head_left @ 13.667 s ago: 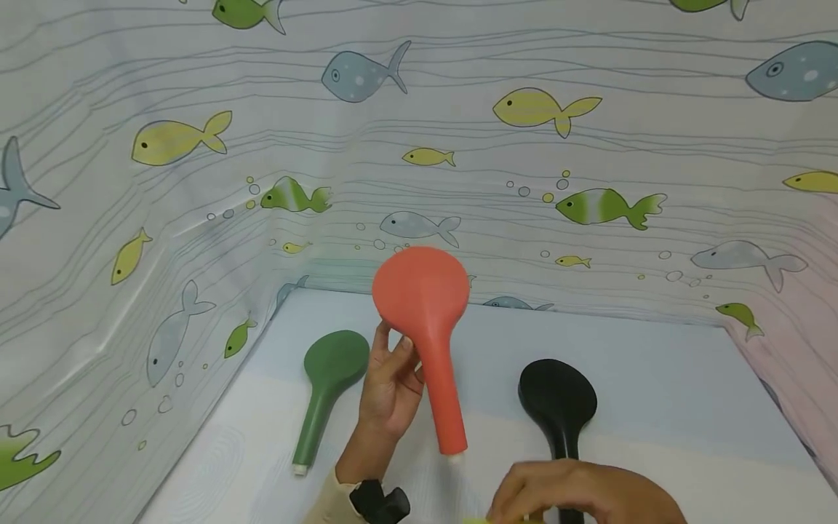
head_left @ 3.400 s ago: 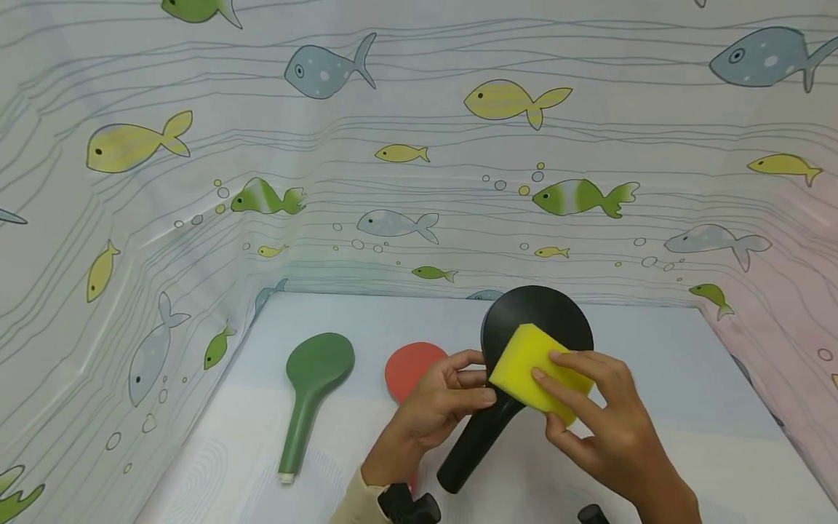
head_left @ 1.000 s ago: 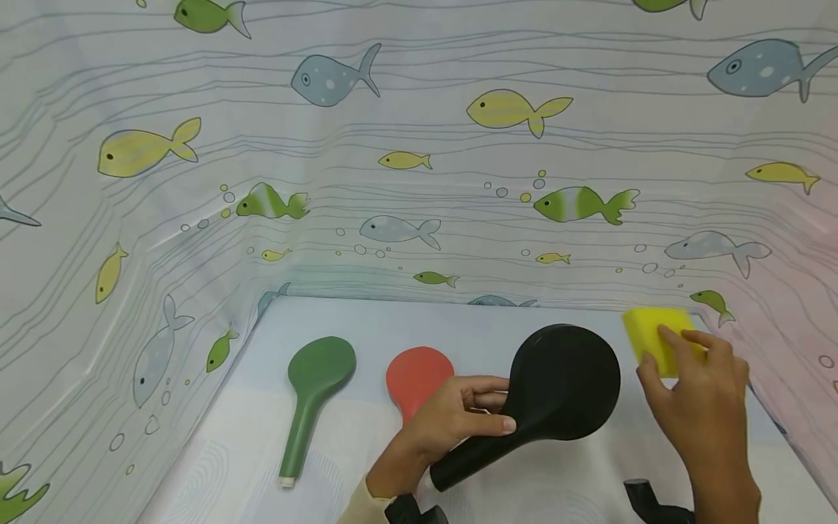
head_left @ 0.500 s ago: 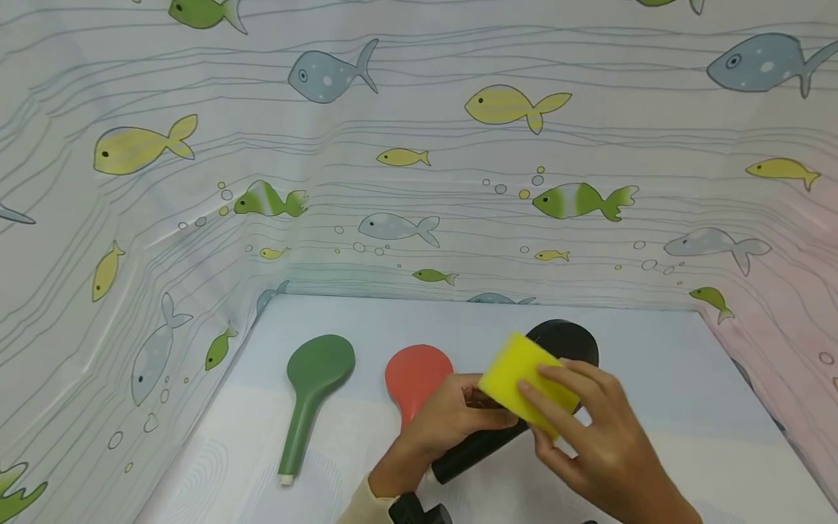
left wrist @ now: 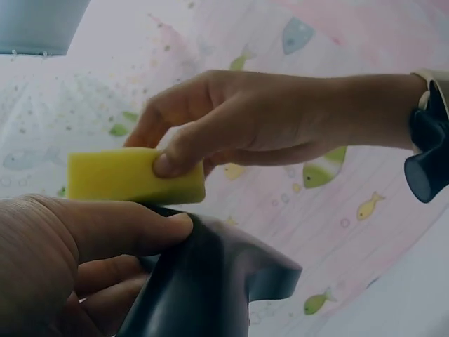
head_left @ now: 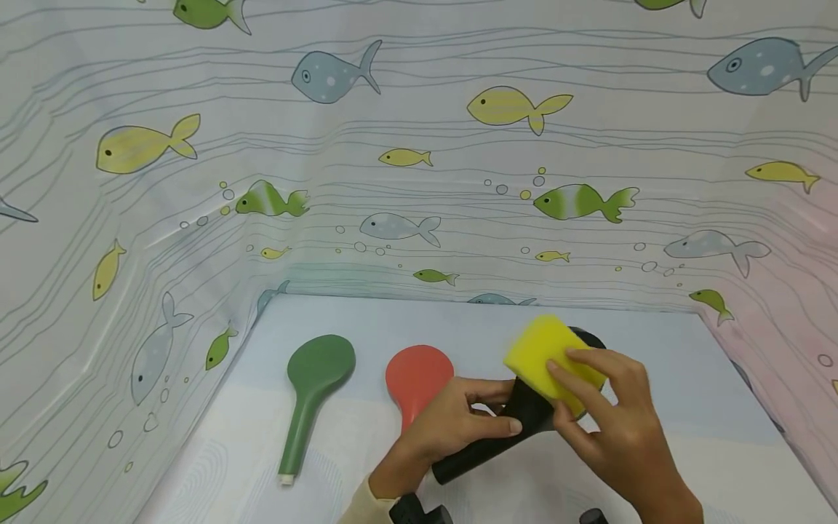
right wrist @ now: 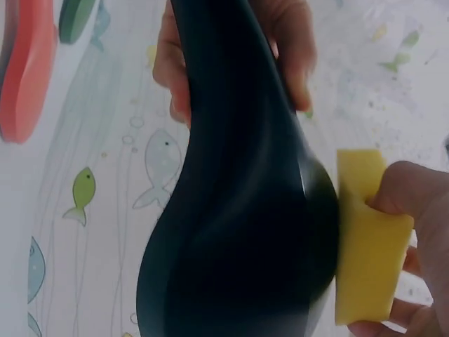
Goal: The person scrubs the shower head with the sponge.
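- Fish-patterned sheeting (head_left: pixel 419 145) walls in a pale surface (head_left: pixel 655 364) on three sides.
- Above that surface, right of centre, a black shower head (head_left: pixel 530 411) is held off the surface, its handle slanting down toward the person and its round head lifted away.
- The left hand (head_left: pixel 452 429) grips the black shower head at the neck, fingers (left wrist: pixel 133 228) curled round it and thumb lying across the front.
- A yellow sponge (head_left: pixel 550 356) lies flat against the round face of the black shower head; the right wrist view shows the two touching.
- The right hand (head_left: pixel 615 429) pinches the yellow sponge, fingers on top and thumb on the near edge.
- Just left of the left hand, an orange shower head (head_left: pixel 417 375) lies on the surface, its handle hidden behind the hand.
- Farther left, well apart from both hands, a green shower head (head_left: pixel 314 386) lies flat with its handle toward the person and a white tip at the end.
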`<state>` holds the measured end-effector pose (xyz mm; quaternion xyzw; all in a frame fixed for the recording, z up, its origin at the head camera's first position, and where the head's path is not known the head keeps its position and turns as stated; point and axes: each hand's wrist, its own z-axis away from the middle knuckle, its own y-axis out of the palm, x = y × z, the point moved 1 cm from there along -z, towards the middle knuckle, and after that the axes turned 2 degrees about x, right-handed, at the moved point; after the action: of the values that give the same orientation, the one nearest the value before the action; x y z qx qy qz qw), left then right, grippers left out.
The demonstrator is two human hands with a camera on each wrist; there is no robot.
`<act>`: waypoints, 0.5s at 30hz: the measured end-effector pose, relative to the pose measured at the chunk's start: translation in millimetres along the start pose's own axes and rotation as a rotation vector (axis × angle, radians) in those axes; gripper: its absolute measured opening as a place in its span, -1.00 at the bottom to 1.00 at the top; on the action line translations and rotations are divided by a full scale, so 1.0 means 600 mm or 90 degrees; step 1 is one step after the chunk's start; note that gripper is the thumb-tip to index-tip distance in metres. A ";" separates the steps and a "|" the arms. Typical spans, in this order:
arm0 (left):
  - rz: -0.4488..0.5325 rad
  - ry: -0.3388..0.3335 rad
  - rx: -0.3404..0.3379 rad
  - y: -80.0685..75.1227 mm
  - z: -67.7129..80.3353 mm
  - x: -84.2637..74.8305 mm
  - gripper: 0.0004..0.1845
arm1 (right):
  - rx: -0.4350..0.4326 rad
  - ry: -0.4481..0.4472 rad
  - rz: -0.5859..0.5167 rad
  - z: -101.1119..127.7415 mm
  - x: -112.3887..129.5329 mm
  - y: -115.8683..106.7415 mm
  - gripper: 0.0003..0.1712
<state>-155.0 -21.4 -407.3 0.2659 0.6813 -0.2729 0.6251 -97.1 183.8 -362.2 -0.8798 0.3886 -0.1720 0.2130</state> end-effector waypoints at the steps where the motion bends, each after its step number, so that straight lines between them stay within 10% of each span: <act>1: 0.007 -0.001 0.006 0.000 0.000 0.000 -0.53 | -0.016 0.015 -0.003 0.000 -0.005 -0.003 -0.46; 8: 0.053 0.001 0.027 0.001 0.002 -0.003 -0.48 | -0.100 0.149 -0.022 0.007 -0.054 -0.021 -0.39; 15: 0.134 -0.004 0.031 -0.003 -0.001 0.003 -0.49 | -0.006 0.301 -0.065 0.023 -0.088 -0.031 -0.43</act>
<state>-156.6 -22.2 -409.1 0.3502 0.6407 -0.2229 0.6459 -112.7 238.6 -371.8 -0.8345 0.3838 -0.3818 0.1030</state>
